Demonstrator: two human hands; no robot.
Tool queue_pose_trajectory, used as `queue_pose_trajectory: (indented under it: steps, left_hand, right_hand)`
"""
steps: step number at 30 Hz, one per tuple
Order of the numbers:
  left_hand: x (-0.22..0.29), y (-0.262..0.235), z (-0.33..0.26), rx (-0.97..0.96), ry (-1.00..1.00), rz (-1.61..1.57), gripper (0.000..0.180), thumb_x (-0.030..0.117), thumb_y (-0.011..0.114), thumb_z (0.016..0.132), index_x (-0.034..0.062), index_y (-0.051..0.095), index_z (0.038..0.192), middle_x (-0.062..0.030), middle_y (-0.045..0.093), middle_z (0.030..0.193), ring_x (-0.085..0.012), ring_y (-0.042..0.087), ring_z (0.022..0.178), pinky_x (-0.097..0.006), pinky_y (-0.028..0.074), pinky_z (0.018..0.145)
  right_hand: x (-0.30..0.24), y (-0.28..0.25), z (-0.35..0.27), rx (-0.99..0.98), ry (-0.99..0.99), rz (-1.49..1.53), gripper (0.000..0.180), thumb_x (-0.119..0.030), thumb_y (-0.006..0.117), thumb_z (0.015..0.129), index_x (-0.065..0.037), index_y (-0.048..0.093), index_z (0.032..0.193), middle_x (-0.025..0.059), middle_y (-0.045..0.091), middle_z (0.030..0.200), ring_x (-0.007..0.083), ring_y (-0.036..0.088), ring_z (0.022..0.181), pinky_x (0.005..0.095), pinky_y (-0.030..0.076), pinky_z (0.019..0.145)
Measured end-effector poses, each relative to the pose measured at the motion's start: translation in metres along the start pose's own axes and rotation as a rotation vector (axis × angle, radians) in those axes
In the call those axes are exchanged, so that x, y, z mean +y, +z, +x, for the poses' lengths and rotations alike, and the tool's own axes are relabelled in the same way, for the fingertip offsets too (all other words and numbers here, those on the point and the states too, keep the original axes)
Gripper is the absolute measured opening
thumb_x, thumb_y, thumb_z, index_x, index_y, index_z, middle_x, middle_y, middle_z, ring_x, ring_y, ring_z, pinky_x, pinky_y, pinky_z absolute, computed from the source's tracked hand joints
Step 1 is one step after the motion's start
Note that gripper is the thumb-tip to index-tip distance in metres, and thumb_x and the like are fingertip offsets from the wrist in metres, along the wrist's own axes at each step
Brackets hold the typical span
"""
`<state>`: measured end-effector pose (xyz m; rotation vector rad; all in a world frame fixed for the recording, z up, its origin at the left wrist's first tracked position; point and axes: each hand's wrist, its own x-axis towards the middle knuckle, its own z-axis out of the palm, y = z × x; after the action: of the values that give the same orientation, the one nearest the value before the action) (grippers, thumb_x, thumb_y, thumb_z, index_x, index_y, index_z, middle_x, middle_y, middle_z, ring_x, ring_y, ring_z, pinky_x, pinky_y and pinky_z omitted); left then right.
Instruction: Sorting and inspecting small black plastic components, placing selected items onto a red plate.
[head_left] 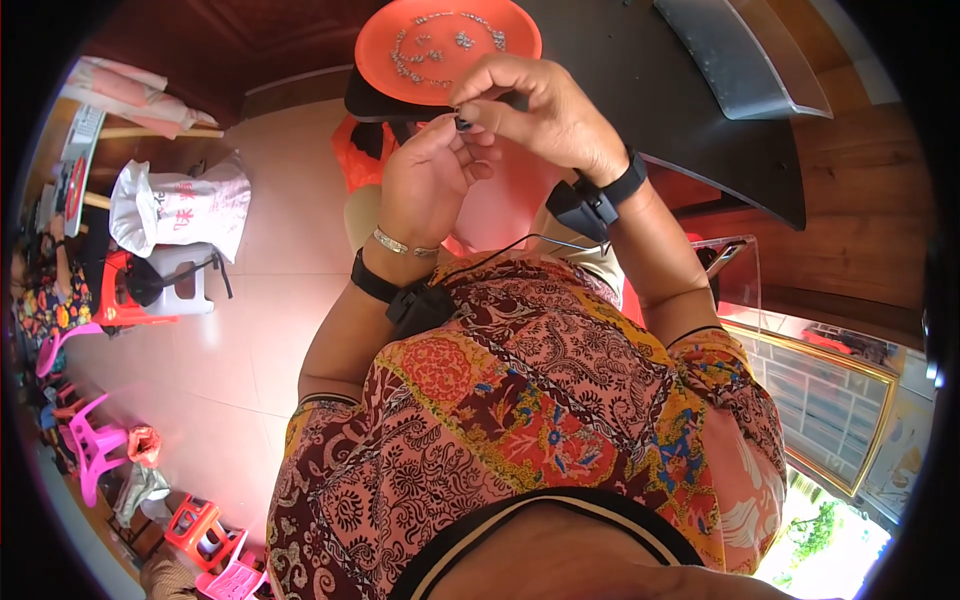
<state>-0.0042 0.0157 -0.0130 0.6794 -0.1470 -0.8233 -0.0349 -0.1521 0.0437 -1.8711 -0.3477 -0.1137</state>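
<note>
My left hand (425, 175) and my right hand (550, 115) meet at the near edge of a round orange-red plate (375, 50). Between their fingertips is a small dark, shiny piece (462, 124), too small to name. Both hands are closed, thumb and forefinger pinching it from either side, while the left hand's other fingers curl loosely beneath. Small silvery pieces (464, 41) lie on the plate, some in a broken ring and some in little clusters inside it.
The plate rests on a dark table (700, 150), where a grey tray-like piece (735, 60) stands at the right. A red plastic bag (355, 150) hangs under the table's edge. Leftward are a white sack (185, 210), plastic stools (195, 530) and another person (60, 290).
</note>
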Motion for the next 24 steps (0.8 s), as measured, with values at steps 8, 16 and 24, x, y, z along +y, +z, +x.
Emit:
queue_pose_trajectory:
  steps: [8,16,24]
  left_hand:
    - [-0.006,0.010,0.004,-0.080,-0.012,0.041,0.029,0.025,0.045,0.095,0.0036,0.055,0.111,-0.0074,0.063,0.099,-0.0195,0.060,0.089,-0.033,0.046,0.081]
    - [-0.011,0.002,0.003,-0.047,0.007,0.082,0.025,0.024,0.044,0.094,0.0065,0.054,0.109,-0.0032,0.060,0.099,-0.0153,0.057,0.091,-0.031,0.044,0.080]
    - [-0.010,-0.013,0.003,-0.078,-0.027,0.035,0.022,0.022,0.045,0.094,0.0057,0.055,0.105,-0.0049,0.061,0.097,-0.0184,0.058,0.089,-0.032,0.044,0.078]
  right_hand:
    - [0.013,0.009,-0.021,0.114,0.053,0.217,0.006,-0.002,0.060,0.090,0.000,0.062,0.094,0.0030,0.064,0.090,0.0099,0.063,0.078,0.0232,0.052,0.069]
    - [0.018,0.015,-0.026,0.186,0.072,0.158,0.005,0.000,0.061,0.088,-0.002,0.062,0.093,0.0039,0.064,0.088,0.0118,0.065,0.081,0.0252,0.054,0.072]
    - [0.008,0.002,-0.025,0.194,-0.410,-0.669,0.013,-0.013,0.070,0.075,-0.008,0.066,0.086,0.0057,0.065,0.086,0.0266,0.063,0.082,0.0358,0.053,0.071]
